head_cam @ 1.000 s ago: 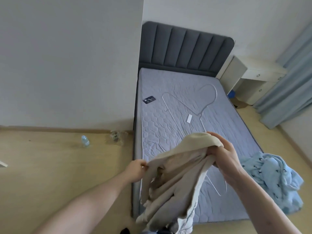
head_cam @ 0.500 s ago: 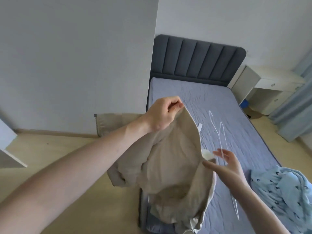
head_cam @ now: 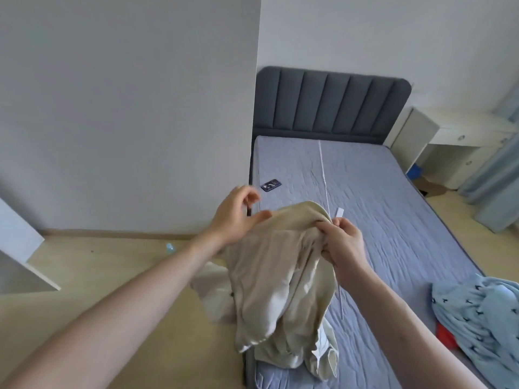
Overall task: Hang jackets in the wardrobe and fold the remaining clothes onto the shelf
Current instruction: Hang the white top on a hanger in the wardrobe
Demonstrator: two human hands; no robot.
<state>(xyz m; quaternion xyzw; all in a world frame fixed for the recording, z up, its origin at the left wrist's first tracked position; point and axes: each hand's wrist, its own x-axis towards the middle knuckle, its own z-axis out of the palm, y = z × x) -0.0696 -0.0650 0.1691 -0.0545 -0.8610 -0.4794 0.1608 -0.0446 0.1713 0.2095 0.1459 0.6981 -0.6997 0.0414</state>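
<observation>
A beige jacket hangs in the air over the near left corner of the bed. My right hand pinches its top edge together with a thin white wire hanger, whose rod rises edge-on above the hand and pokes out below it. My left hand hovers at the jacket's upper left with fingers spread, fingertips just touching the fabric. A crumpled light blue garment with dark prints lies on the bed's right edge, something red under it.
A dark phone lies on the mattress near the wall. A grey padded headboard stands behind; a white desk and blue curtains at right. A small bottle sits on the wooden floor; a white panel at left.
My left hand has let go of the jacket's raised edge and opened. My right hand has closed on the jacket's top and the hanger, which now stands edge-on.
</observation>
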